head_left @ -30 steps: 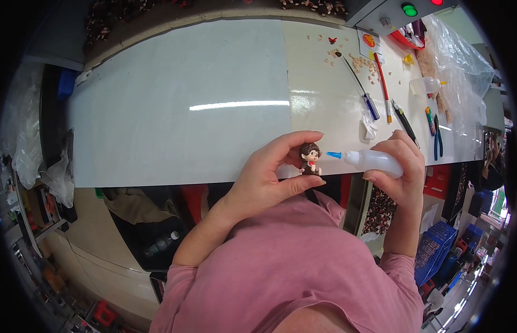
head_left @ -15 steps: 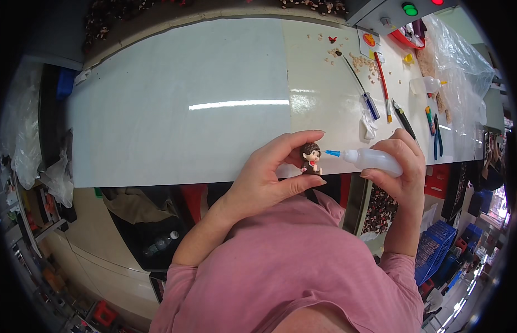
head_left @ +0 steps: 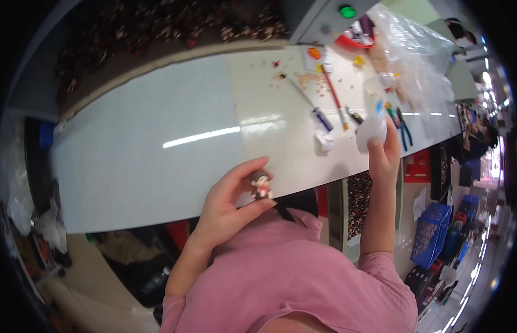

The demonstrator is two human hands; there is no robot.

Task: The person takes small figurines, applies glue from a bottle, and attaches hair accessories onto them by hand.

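Observation:
Between the thumb and fingers of my left hand [head_left: 225, 202] is a small figurine [head_left: 262, 186] with dark brown hair, a brown body and a red spot at the chest. It is held upright, just off the front edge of the worktable [head_left: 142, 177]. My right hand [head_left: 385, 158] is closed round a translucent white squeeze bottle [head_left: 371, 135], over the right part of the table. The bottle's blue nozzle [head_left: 379, 107] points up and away from me, well apart from the figurine. Motion blurs the bottle and its nozzle.
A screwdriver [head_left: 322, 120], red-handled brush [head_left: 334, 95], crumpled tissue [head_left: 324, 142] and pliers [head_left: 404, 129] lie at the table's right. Behind are scattered small beige pieces [head_left: 314, 81], another squeeze bottle [head_left: 384, 81] and a clear plastic bag [head_left: 417, 47]. A heap of small parts [head_left: 169, 25] lines the back.
The squeeze bottle has gone from beside the figurine out to the right, and its nozzle has swung from leftward to upward. The figurine stays in my left hand. The whole view has shifted.

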